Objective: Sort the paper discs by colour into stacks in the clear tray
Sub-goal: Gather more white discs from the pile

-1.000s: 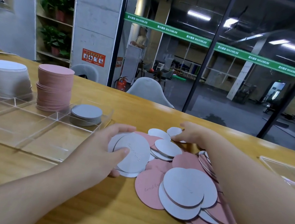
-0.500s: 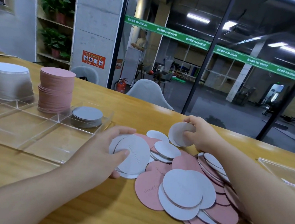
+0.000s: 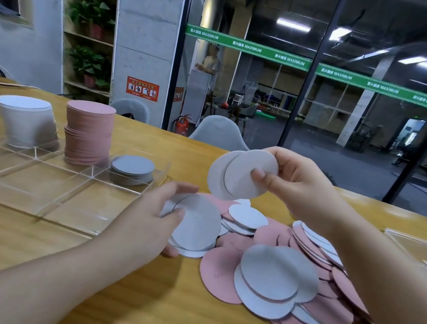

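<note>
A loose heap of pink and grey paper discs lies on the wooden table. My left hand grips a small bundle of grey discs at the heap's left edge. Above the heap, my right hand pinches two grey discs in the air. The clear tray sits to the left, holding a tall white stack, a tall pink stack and a low grey stack in its far compartments.
A second clear tray shows at the right edge of the table. Grey chairs stand behind the table's far edge, in front of a glass wall. The tray's near compartments hold nothing.
My right hand picked grey discs off the far side of the heap and lifted them up and toward my left hand. My left hand kept holding its bundle in place.
</note>
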Available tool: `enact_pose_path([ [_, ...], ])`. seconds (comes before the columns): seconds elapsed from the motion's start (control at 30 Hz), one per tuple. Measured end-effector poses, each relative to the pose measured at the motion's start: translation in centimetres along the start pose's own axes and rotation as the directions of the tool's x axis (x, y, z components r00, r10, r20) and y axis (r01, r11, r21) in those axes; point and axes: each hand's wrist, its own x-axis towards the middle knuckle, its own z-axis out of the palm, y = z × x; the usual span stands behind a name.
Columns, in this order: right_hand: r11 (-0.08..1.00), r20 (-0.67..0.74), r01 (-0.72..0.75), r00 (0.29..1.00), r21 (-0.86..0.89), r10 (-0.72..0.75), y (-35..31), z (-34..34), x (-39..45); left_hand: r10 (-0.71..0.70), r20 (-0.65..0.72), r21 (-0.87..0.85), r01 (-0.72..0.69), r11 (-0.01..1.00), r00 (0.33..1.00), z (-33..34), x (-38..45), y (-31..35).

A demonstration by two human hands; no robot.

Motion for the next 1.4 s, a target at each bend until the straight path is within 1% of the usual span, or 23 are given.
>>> enact_pose_path([
  [0.03, 0.999, 0.019, -0.008, 1.000, 0.053, 0.007, -0.1, 0.1, -0.1, 0.003, -0.002, -0.008, -0.003, 1.000, 1.000, 0.0, 0.1, 0.0],
  [0.07, 0.998, 0.042, -0.018, 0.999, 0.066, 0.015, 0.1, 0.2, -0.2, 0.005, -0.002, -0.012, -0.005, 1.000, 1.000, 0.0, 0.1, -0.1],
  [0.1, 0.999, 0.069, -0.029, 0.997, 0.038, 0.026, 0.2, 0.4, -0.3, 0.003, 0.000, -0.013, -0.003, 1.000, 1.000, 0.0, 0.1, -0.1],
  [0.17, 0.994, 0.091, -0.041, 0.995, -0.105, 0.051, 0.7, 0.9, -0.4, 0.005, 0.009, -0.024, -0.004, 1.000, 1.000, -0.1, 0.0, -0.1],
  [0.23, 0.965, 0.059, -0.064, 0.995, -0.253, 0.081, 1.0, 1.6, -0.6, 0.014, 0.022, -0.043, -0.013, 0.999, 1.000, -0.1, -0.1, 0.0],
  [0.33, 0.940, 0.017, -0.108, 0.993, -0.324, 0.119, 1.1, 3.0, -1.0, 0.023, 0.045, -0.065, -0.020, 0.998, 0.999, -0.2, -0.4, 0.3],
  [0.47, 0.939, -0.005, -0.118, 0.992, -0.323, 0.123, 1.2, 4.8, -1.4, 0.050, 0.088, 0.005, -0.050, 0.999, 0.995, -0.2, -0.7, 0.4],
  [0.53, 0.939, -0.029, -0.101, 0.995, -0.329, 0.097, 1.2, 5.5, -1.5, 0.066, 0.080, 0.075, -0.072, 0.995, 0.995, 0.0, -0.6, 0.4],
  [0.6, 0.954, -0.033, -0.099, 0.995, -0.284, 0.093, 1.3, 5.9, -1.5, 0.068, 0.071, 0.135, -0.077, 0.988, 0.995, 0.0, -0.7, 0.4],
  [0.73, 0.963, -0.082, -0.134, 0.990, -0.234, 0.118, 1.6, 4.8, -0.9, 0.060, 0.078, 0.160, -0.072, 0.984, 0.995, 0.1, -0.9, 0.5],
  [0.8, 0.951, -0.132, -0.172, 0.981, -0.259, 0.142, 2.7, 3.9, 0.1, 0.066, 0.083, 0.169, -0.079, 0.982, 0.994, 0.0, -0.9, 0.6],
  [0.93, 0.838, -0.154, -0.312, 0.950, -0.448, 0.271, 5.3, 2.7, 2.6, 0.073, 0.076, 0.190, -0.087, 0.978, 0.994, 0.0, -0.7, 0.4],
  [1.0, 0.798, -0.156, -0.363, 0.931, -0.481, 0.330, 6.1, 2.5, 3.8, 0.072, 0.077, 0.194, -0.086, 0.977, 0.994, -0.1, -0.6, 0.4],
  [1.1, 0.719, -0.120, -0.437, 0.886, -0.540, 0.449, 6.5, 2.7, 5.3, 0.072, 0.086, 0.199, -0.088, 0.976, 0.994, -0.1, -0.6, 0.3],
  [1.27, 0.583, -0.039, -0.505, 0.776, -0.636, 0.630, 6.2, 3.0, 6.3, 0.066, 0.089, 0.216, -0.084, 0.973, 0.994, -0.1, -0.4, 0.1],
  [1.4, 0.525, -0.020, -0.524, 0.720, -0.671, 0.693, 5.7, 2.8, 6.6, 0.057, 0.085, 0.231, -0.075, 0.970, 0.995, -0.1, -0.3, 0.1],
])
